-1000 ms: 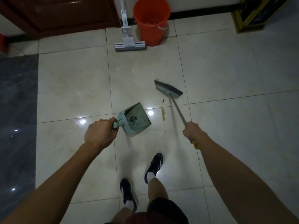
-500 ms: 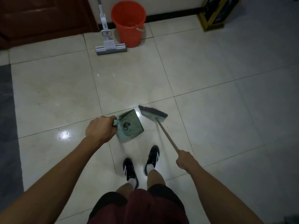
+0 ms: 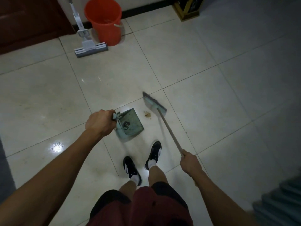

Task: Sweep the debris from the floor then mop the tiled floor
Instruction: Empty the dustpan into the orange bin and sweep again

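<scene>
A small brown debris pile [image 3: 147, 114] lies on the pale tiled floor [image 3: 187, 66], between the teal dustpan [image 3: 130, 125] and the teal-headed broom [image 3: 154, 104]; a grey sponge mop [image 3: 91, 48] stands beside the orange bucket [image 3: 105, 20].

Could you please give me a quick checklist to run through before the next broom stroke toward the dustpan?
1. Left hand grip on dustpan handle: ok.
2. Right hand grip on broom stick: ok.
3. Debris lies between broom head and dustpan: ok.
4. Dustpan lip flat on the floor: cannot tell.
5. Shoes out of the sweep path: ok.
6. Mop and bucket ready by the wall: ok.
</scene>
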Demonstrator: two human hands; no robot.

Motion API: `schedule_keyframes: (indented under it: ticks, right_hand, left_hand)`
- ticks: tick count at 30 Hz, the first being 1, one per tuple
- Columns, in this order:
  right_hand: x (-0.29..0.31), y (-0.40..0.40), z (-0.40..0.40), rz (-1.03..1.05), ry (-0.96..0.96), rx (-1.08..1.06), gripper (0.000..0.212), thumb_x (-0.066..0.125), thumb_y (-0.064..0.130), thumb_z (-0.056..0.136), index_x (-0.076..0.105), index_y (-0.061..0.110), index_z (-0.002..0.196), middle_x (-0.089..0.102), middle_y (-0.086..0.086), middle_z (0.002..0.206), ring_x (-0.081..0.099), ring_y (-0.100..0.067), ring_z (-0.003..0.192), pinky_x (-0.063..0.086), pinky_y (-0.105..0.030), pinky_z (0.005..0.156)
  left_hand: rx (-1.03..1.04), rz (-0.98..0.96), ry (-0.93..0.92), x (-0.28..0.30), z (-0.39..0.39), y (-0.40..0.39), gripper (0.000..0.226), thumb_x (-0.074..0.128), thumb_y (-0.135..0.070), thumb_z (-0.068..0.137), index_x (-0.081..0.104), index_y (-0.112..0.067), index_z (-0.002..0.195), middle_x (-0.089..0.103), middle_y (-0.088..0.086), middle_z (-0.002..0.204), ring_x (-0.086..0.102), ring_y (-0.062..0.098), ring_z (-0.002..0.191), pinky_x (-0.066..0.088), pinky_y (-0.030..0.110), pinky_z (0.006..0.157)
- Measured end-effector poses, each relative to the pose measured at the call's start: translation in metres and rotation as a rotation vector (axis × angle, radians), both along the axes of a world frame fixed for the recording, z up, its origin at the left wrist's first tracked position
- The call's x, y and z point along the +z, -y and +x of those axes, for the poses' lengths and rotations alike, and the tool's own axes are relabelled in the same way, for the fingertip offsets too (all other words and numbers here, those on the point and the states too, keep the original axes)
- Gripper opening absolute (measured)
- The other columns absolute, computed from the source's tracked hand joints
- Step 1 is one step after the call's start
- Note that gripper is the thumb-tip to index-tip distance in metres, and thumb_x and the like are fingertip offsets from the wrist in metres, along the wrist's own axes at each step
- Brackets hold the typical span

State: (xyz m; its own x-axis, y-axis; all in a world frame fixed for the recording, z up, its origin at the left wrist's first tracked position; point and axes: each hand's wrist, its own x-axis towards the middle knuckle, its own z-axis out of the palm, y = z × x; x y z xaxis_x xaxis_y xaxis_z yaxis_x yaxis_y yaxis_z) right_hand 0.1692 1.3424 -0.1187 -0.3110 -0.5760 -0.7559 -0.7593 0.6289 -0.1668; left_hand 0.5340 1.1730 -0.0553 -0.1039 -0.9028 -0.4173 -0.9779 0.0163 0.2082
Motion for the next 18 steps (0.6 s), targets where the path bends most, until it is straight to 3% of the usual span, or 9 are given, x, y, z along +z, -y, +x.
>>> schedule_keyframes:
  ticks: [6, 9, 13, 18]
  right_hand:
    - [-0.010, 0.032, -0.008, -0.018, -0.026, -0.141, 0.050, 0.041, 0.015, 0.099, 0.041, 0.014, 0.149, 0.060, -0.016, 0.130, 0.063, -0.032, 0.104, 0.058, -0.043, 0.084]
    - [-0.017, 0.040, -0.007, 0.037, 0.005, -0.192, 0.055, 0.042, 0.015, 0.097, 0.037, 0.011, 0.151, 0.053, -0.017, 0.140, 0.059, -0.034, 0.116, 0.055, -0.047, 0.093]
    - [-0.022, 0.031, 0.005, 0.102, 0.089, -0.132, 0.053, 0.050, 0.010, 0.095, 0.039, 0.000, 0.145, 0.050, -0.019, 0.142, 0.054, -0.034, 0.123, 0.047, -0.034, 0.097]
    - [-0.026, 0.017, 0.020, 0.134, 0.186, -0.139, 0.058, 0.050, 0.001, 0.092, 0.037, 0.002, 0.148, 0.051, -0.019, 0.140, 0.052, -0.033, 0.125, 0.044, -0.031, 0.099]
  left_hand:
    - [-0.036, -0.017, 0.024, -0.003, -0.009, 0.017, 0.010, 0.059, -0.037, 0.094, 0.064, -0.029, 0.094, 0.064, 0.003, 0.077, 0.062, 0.028, 0.068, 0.058, 0.040, 0.064]
    - [-0.060, -0.017, 0.048, -0.004, -0.013, 0.023, 0.010, 0.058, -0.038, 0.094, 0.064, -0.029, 0.093, 0.064, 0.003, 0.076, 0.061, 0.028, 0.068, 0.053, 0.037, 0.061]
    - [-0.069, 0.010, 0.057, -0.009, -0.017, 0.030, 0.010, 0.059, -0.037, 0.095, 0.064, -0.029, 0.093, 0.061, 0.000, 0.074, 0.059, 0.025, 0.066, 0.048, 0.035, 0.059]
    - [-0.063, 0.031, 0.044, -0.011, -0.016, 0.042, 0.011, 0.061, -0.036, 0.092, 0.067, -0.027, 0.097, 0.066, 0.002, 0.079, 0.061, 0.027, 0.070, 0.050, 0.035, 0.062]
